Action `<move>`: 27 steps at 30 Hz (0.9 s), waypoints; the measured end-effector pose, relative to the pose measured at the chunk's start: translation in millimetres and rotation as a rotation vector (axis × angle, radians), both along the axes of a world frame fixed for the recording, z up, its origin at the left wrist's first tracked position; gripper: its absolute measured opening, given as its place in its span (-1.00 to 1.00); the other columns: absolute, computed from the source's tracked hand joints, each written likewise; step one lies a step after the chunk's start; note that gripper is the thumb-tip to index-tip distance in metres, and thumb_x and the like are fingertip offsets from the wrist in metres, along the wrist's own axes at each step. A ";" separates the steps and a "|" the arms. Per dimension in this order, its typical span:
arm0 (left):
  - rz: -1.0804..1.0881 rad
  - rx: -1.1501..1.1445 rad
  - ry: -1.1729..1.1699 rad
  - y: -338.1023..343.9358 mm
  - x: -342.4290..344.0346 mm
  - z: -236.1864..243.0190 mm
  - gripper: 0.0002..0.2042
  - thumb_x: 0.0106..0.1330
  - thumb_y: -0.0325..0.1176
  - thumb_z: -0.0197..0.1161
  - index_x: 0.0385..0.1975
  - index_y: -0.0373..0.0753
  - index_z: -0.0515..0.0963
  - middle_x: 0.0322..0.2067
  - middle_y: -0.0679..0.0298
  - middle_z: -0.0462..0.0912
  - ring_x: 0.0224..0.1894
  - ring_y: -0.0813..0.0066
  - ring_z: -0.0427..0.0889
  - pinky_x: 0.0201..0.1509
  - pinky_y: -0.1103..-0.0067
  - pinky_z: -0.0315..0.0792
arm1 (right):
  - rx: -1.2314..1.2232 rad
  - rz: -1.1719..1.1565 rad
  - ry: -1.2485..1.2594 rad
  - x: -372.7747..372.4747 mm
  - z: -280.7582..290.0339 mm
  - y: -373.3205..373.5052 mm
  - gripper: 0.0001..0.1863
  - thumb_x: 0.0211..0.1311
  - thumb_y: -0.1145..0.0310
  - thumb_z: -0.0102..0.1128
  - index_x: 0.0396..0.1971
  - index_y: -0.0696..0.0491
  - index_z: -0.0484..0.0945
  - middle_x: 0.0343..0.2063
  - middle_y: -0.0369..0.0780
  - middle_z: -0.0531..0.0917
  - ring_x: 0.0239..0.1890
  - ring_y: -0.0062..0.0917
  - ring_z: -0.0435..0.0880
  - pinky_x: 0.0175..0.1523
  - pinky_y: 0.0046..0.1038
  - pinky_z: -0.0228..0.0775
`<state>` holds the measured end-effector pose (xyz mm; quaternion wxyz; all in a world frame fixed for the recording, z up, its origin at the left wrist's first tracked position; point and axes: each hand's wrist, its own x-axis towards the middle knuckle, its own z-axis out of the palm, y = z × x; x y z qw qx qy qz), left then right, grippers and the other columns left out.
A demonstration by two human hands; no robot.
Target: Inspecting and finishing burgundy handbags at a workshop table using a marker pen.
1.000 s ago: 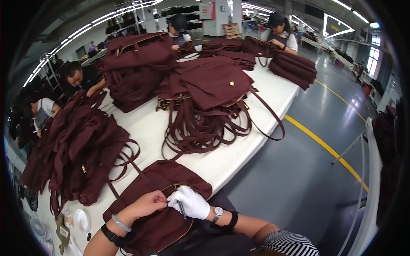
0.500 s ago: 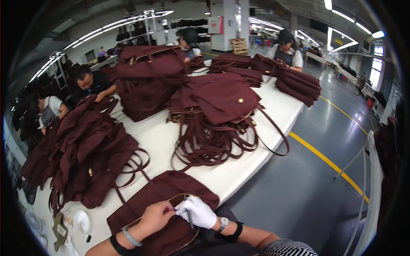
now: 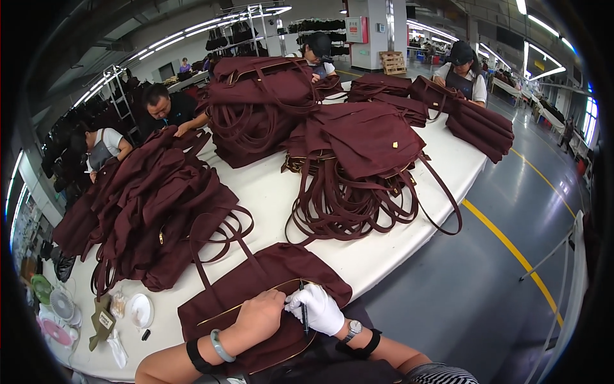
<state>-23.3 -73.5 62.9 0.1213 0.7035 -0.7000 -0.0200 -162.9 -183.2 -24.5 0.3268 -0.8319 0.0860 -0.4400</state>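
A burgundy fabric bag [image 3: 224, 297] with two long straps and gold-toned zips lies at the near edge of the white table. My bare left hand [image 3: 260, 315], a pale bangle and black band on its arm, rests over the bag with its fingers closed at the zip edge. Its fingertips meet those of my right hand [image 3: 316, 308], which wears a white glove. A slim dark pen-like tool [image 3: 304, 313] stands upright in the gloved grip. What is pinched between the fingertips is too small to make out.
A loose heap of burgundy bags [image 3: 160, 211] lies to the left. Further stacks [image 3: 364, 141] fill the middle of the white table [image 3: 268, 224]. Small fans [image 3: 62, 306], a white dish [image 3: 139, 310] and a white glove [image 3: 117, 349] sit front left. Several people work around the table.
The whole view has swung left, so everything sits further right in the picture. Both hands stay together on the same bag, the left turned more with its back upward. The tool remains in the right.
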 end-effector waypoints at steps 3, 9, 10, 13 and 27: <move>-0.071 -0.044 -0.106 -3.6 -0.6 3.4 -0.91 0.18 -0.48 0.18 -0.35 -0.31 0.48 -0.36 0.13 0.58 -0.28 0.16 0.63 -0.32 0.34 0.58 | -0.036 -0.022 0.037 -0.5 2.3 -2.8 -0.71 0.06 0.46 0.38 -0.30 -0.08 0.42 -0.40 -0.24 0.49 -0.29 -0.25 0.54 -0.26 -0.29 0.46; -0.108 -0.097 -0.182 -3.6 -3.6 3.4 -0.89 0.09 -0.50 0.19 -0.38 -0.29 0.47 -0.40 0.16 0.54 -0.31 0.25 0.63 -0.41 0.41 0.57 | -0.022 -0.010 0.010 -0.1 -3.1 -4.4 -0.71 0.05 0.45 0.38 -0.31 -0.07 0.42 -0.40 -0.24 0.48 -0.30 -0.23 0.53 -0.32 -0.25 0.44; -0.103 -0.104 -0.178 -2.1 -5.5 3.5 -0.89 0.09 -0.50 0.19 -0.38 -0.29 0.47 -0.40 0.16 0.55 -0.31 0.25 0.63 -0.41 0.41 0.57 | -0.019 -0.007 0.017 -1.7 -2.9 -2.4 -0.71 0.05 0.45 0.38 -0.31 -0.07 0.42 -0.40 -0.24 0.48 -0.30 -0.23 0.53 -0.32 -0.25 0.44; -0.088 -0.098 -0.134 3.1 -7.6 1.2 -0.90 0.15 -0.49 0.18 -0.37 -0.30 0.46 -0.39 0.14 0.55 -0.29 0.21 0.62 -0.40 0.38 0.57 | -0.036 -0.015 0.004 -4.4 -2.6 2.9 -0.69 0.03 0.47 0.39 -0.30 -0.07 0.42 -0.40 -0.24 0.48 -0.29 -0.23 0.53 -0.30 -0.27 0.43; 0.058 -0.140 0.605 52.6 -54.2 -4.2 -0.88 0.24 -0.45 0.29 -0.40 -0.28 0.46 -0.40 0.20 0.52 -0.22 0.14 0.56 -0.16 0.36 0.45 | 0.252 0.120 -0.052 0.8 4.9 -8.7 -0.75 -0.06 0.67 0.31 -0.46 0.03 0.45 -0.43 -0.23 0.64 -0.26 -0.36 0.73 -0.19 -0.34 0.48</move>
